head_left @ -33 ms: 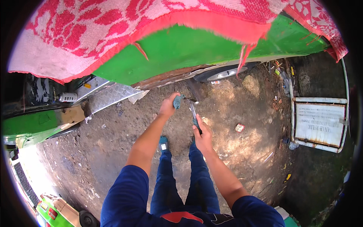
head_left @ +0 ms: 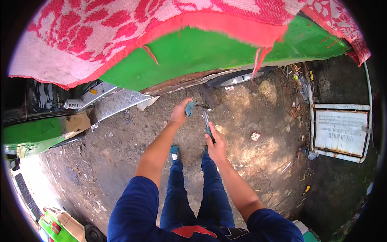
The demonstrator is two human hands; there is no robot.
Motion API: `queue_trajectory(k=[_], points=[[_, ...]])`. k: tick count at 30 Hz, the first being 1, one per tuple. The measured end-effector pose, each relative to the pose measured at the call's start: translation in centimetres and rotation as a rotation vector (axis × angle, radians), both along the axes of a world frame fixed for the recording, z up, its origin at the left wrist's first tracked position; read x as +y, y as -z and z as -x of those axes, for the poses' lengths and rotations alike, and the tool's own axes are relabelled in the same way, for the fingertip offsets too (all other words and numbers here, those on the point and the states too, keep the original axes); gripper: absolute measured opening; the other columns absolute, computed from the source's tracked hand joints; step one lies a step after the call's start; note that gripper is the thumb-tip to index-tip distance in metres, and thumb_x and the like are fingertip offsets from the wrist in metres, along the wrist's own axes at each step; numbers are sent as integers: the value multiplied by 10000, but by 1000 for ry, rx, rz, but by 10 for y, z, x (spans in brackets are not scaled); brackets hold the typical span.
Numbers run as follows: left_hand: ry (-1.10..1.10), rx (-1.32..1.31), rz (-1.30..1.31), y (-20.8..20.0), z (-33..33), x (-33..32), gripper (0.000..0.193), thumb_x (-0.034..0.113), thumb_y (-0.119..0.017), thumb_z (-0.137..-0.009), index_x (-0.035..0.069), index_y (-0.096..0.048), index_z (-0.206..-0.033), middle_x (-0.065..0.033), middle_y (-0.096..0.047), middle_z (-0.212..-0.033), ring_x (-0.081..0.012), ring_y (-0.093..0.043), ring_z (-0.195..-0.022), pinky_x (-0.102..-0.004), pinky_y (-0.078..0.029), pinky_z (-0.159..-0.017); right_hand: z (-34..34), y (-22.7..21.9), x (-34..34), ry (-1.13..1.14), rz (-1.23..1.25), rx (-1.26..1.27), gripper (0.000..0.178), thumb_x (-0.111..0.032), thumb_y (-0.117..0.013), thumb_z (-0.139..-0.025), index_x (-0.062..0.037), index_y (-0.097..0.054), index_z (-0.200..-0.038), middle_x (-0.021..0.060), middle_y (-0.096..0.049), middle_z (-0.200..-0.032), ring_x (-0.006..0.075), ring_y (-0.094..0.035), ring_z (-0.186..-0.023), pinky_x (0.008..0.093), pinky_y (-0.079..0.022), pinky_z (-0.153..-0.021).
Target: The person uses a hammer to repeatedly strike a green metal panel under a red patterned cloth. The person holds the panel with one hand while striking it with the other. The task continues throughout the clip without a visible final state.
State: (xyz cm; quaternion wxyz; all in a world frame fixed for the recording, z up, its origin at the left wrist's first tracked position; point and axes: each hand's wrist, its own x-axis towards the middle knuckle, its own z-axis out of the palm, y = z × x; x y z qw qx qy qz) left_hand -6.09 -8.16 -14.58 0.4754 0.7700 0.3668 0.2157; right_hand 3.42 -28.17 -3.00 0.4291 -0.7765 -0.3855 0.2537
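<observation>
My right hand [head_left: 216, 144] is closed around the dark grip of a hammer [head_left: 206, 117]. Its shiny metal shaft points away from me, with the head at the far end. Just left of that head, my left hand [head_left: 179, 112] is closed on a crumpled grey-green cloth [head_left: 190, 108]. A loose end of the cloth reaches toward the hammer head; whether they touch I cannot tell. Both hands are held out in front of me above the dirt ground. Beyond them stands a green vehicle body [head_left: 193, 56] with a rusty lower edge.
A pink-and-white patterned towel [head_left: 100, 30] drapes over the vehicle, above a wheel [head_left: 242, 78]. At left are a metal tread plate [head_left: 121, 103] and a spray can [head_left: 72, 103]. A framed sign [head_left: 340, 131] lies at right. Litter dots the dirt ground [head_left: 121, 161].
</observation>
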Motion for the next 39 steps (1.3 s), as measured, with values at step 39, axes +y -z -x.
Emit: queue_trajectory(k=[39], points=[[61,9,78,6,-44,45,379,-38,-628,-824,135,-559,-1153,-175,-682,-1049,-428,-626,-1038,-445,-504,-824,-25,-5,34,-47,-16,-141,530,-67,-647,-938,-144,-526,-1449,158,-612,-909,295,-615,-735,382,-512,-684]])
